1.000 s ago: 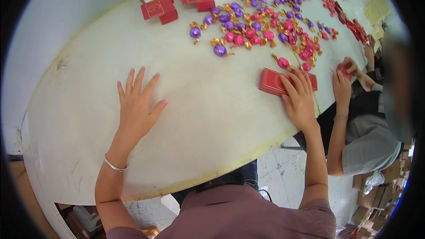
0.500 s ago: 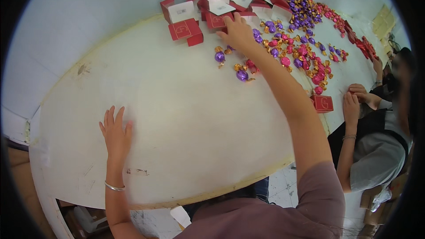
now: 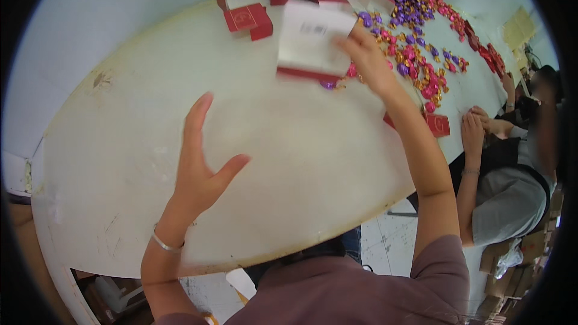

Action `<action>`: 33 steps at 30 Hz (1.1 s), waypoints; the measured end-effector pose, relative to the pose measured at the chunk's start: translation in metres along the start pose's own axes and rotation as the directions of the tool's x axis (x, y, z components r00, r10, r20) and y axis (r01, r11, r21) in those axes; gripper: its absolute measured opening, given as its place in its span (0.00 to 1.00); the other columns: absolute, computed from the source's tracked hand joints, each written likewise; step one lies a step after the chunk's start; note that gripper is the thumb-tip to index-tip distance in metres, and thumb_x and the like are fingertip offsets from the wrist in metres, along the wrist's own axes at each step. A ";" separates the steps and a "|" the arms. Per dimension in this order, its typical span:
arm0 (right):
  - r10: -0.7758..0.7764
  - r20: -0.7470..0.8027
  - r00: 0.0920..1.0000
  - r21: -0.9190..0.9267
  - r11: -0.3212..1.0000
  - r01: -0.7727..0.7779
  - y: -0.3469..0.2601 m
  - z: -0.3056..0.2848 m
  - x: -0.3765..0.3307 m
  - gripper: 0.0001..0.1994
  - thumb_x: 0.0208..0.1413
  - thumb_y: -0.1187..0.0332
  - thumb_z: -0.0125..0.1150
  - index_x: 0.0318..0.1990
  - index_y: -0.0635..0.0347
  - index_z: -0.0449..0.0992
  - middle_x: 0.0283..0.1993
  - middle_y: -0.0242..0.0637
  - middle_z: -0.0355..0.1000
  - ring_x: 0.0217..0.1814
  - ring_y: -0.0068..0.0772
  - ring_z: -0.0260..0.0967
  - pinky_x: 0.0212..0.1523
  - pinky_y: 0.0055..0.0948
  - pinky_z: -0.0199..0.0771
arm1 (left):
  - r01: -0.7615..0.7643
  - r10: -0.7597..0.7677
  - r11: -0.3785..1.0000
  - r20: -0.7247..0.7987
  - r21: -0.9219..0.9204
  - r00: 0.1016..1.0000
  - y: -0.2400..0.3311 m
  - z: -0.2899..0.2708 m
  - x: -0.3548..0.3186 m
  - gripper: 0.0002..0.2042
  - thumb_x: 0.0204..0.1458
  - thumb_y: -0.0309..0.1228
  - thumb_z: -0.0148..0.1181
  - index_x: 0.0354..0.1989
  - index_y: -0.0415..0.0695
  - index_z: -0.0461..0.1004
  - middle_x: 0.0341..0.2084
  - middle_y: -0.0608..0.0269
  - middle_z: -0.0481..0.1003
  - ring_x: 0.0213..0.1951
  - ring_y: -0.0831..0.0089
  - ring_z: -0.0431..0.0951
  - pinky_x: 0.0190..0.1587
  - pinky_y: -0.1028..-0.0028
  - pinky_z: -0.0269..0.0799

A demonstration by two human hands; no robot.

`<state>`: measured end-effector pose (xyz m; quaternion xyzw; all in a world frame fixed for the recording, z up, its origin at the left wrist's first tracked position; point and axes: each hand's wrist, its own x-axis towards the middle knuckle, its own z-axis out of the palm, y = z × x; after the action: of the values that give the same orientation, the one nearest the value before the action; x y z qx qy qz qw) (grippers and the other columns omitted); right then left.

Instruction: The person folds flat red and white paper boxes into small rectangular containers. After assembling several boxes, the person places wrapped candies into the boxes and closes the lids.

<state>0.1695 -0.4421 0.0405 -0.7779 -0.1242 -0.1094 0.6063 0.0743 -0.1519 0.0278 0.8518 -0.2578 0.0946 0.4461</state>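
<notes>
My right hand (image 3: 364,54) grips a small red-and-white cardboard box (image 3: 313,45) by its right side, lifted above the table. The box's white inner side faces me, and a red edge runs along its bottom; it is slightly blurred. My left hand (image 3: 203,153) hovers over the table to the lower left of the box, its thumb and fingers spread apart with nothing between them. Beyond my right hand lie purple and pink foil-wrapped candies (image 3: 415,57) with gold twisted ends, a few of them partly hidden by the box and hand.
Several opened red-and-white boxes (image 3: 250,21) are piled along the far side of the white table (image 3: 144,144). A red box (image 3: 438,124) sits right of my forearm. At the right, another person's hands (image 3: 475,123) rest near the edge, with red ribbons (image 3: 490,57) farther back.
My right hand has taken a box from the far pile and drawn it toward me. My left hand has moved up and right, its thumb now spread wide.
</notes>
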 end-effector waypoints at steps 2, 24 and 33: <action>0.032 0.179 0.983 -0.002 0.999 -0.032 0.010 0.010 -0.052 0.12 0.56 0.64 0.49 0.41 0.64 0.69 0.35 0.32 0.67 0.37 0.20 0.60 0.39 0.24 0.62 | -0.003 0.018 0.981 0.077 -0.194 0.997 0.005 0.028 0.010 0.43 0.43 0.27 0.63 0.64 0.43 0.39 0.56 0.52 0.58 0.60 0.61 0.55 0.61 0.62 0.47; 0.245 0.088 0.966 -0.466 0.867 -0.177 -0.001 -0.022 -0.027 0.16 0.50 0.68 0.58 0.47 0.61 0.70 0.38 0.36 0.71 0.34 0.25 0.69 0.36 0.23 0.68 | 0.173 -0.027 0.853 0.290 -0.493 0.957 -0.025 0.081 -0.015 0.48 0.44 0.21 0.61 0.64 0.47 0.26 0.50 0.53 0.61 0.53 0.64 0.64 0.55 0.63 0.61; 0.022 0.531 0.847 -0.675 0.616 0.407 0.047 -0.069 -0.010 0.18 0.41 0.77 0.60 0.44 0.59 0.71 0.38 0.42 0.70 0.39 0.43 0.67 0.42 0.33 0.66 | 0.155 -0.030 0.841 0.241 -0.518 0.970 -0.021 0.086 -0.014 0.43 0.44 0.26 0.62 0.64 0.44 0.37 0.43 0.51 0.68 0.46 0.62 0.72 0.47 0.69 0.69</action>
<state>0.1739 -0.5204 0.0112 -0.9417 -0.3008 -0.0179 0.1498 0.0678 -0.2068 -0.0426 0.7110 -0.2808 -0.0987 0.6371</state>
